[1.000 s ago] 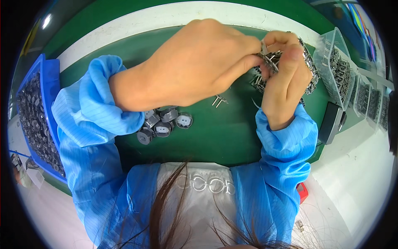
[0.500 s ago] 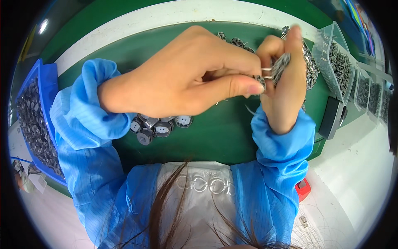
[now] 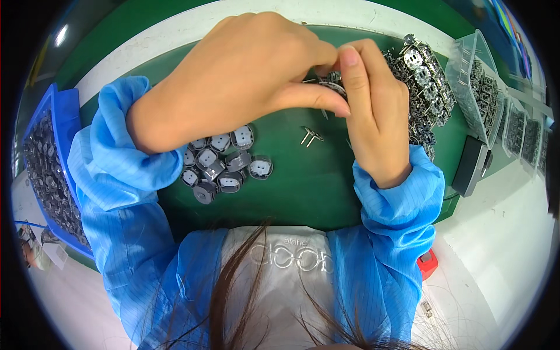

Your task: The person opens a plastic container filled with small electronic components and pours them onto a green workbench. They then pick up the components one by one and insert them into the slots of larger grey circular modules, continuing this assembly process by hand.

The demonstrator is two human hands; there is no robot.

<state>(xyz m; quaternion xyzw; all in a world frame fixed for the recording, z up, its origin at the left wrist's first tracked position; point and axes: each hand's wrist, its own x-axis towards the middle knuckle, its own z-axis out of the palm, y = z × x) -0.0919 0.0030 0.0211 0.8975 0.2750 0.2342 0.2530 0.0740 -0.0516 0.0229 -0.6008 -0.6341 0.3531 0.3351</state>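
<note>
My left hand [image 3: 251,67] reaches over the middle of the table, its thumb stretched toward my right hand and its index finger curled against the right fingertips. My right hand [image 3: 378,111] has its fingers bent and pressed together there. Between the left thumb and index finger shows a dark metal part [image 3: 332,84]; I cannot tell whether it is gripped or lies behind. What the right fingers hold is hidden. Below the hands a small pronged metal part [image 3: 312,136] lies on the green mat [image 3: 291,186]. Left of it sits a group of grey round pieces with white faces [image 3: 230,160].
A heap of pronged metal parts [image 3: 426,81] lies at the right. Beyond it stand clear plastic bins [image 3: 472,76] and a black box [image 3: 470,166]. At the left is a blue bin [image 3: 69,116] full of dark round pieces. A red object [image 3: 427,264] shows at the lower right.
Both hands have moved up and left. The right hand has turned and its fingers have closed in; the pronged part seen in it is now hidden. More of the mat's pieces show.
</note>
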